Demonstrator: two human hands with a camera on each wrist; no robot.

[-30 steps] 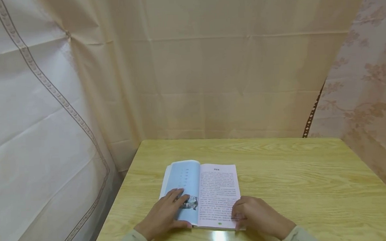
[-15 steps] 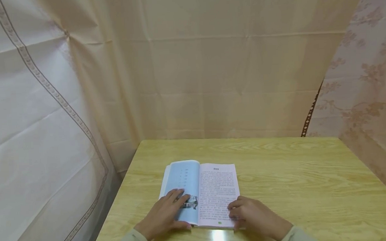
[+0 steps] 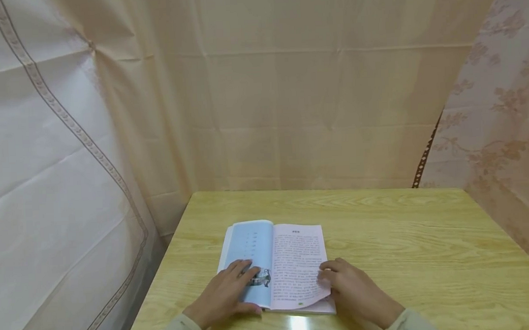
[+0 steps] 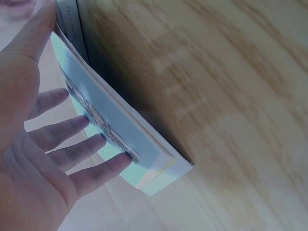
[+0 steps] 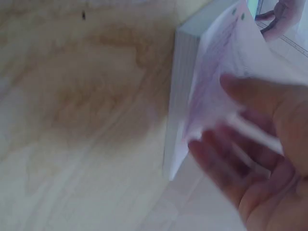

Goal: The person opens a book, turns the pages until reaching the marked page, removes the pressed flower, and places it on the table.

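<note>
**Open book [image 3: 274, 263] on a wood-grain table [image 3: 405, 242], one page lifting at its corner**

The paperback lies near the table's front edge, just left of the middle. The person's left hand [image 3: 223, 292] is spread flat, gripping nothing, its fingertips touching the pale blue left-hand page [image 3: 250, 239] beside a dark drawing [image 3: 261, 278]; the thumb reaches the book's lower edge. The right hand [image 3: 356, 289] pinches the printed right-hand page [image 3: 295, 257] by its outer edge, fingers curled, though the close view is blurred there. That page's lower corner curves up, baring the page beneath [image 3: 326, 306]. Both sleeves are pale. Behind the table hangs beige cloth [image 3: 333, 108], with floral cloth [image 3: 510, 105] to the right.
</note>
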